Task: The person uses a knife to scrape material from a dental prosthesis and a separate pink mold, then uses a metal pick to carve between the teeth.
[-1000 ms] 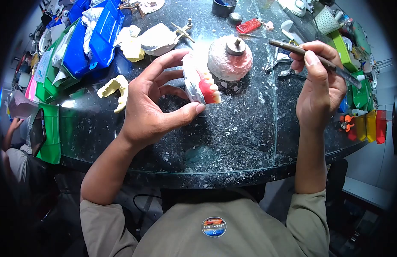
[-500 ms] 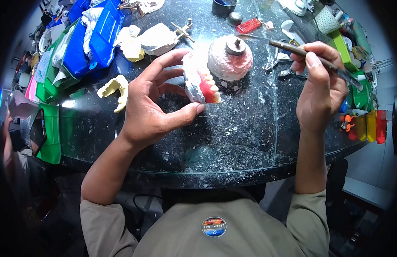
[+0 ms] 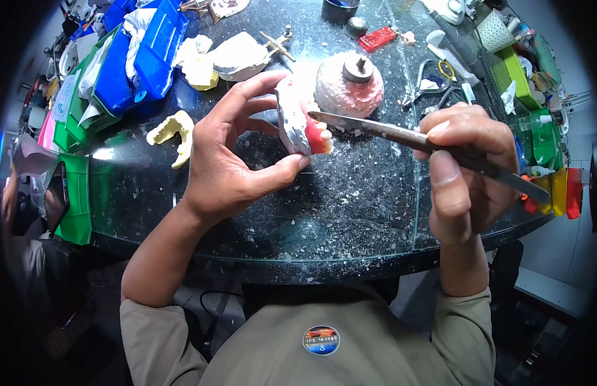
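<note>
My left hand (image 3: 231,151) grips a dental cast (image 3: 290,119) by its edges, thumb below and fingers above. On the cast's right face sit pink-red wax (image 3: 316,137) and a row of whitish teeth (image 3: 326,143). My right hand (image 3: 475,164) holds a wax knife (image 3: 401,134) with a dark handle and metal ends. Its left tip lies over the wax beside the teeth; whether it touches cannot be seen for certain. Just behind the tip stands an alcohol burner (image 3: 359,69) crusted with pink and white, a metal collar on top; no flame is discernible.
A horseshoe-shaped cream piece (image 3: 173,136) lies left of my left hand. Further back are white plaster lumps (image 3: 239,56), a red wax block (image 3: 377,39) and pliers (image 3: 419,87). Blue bins (image 3: 158,55) stand at left, green bins (image 3: 544,143) at right. White crumbs cover the dark tabletop (image 3: 350,212).
My right hand has come down and turned, bringing the knife's tip from beyond the burner leftward to the wax on the cast. My left hand holds the cast almost unmoved.
</note>
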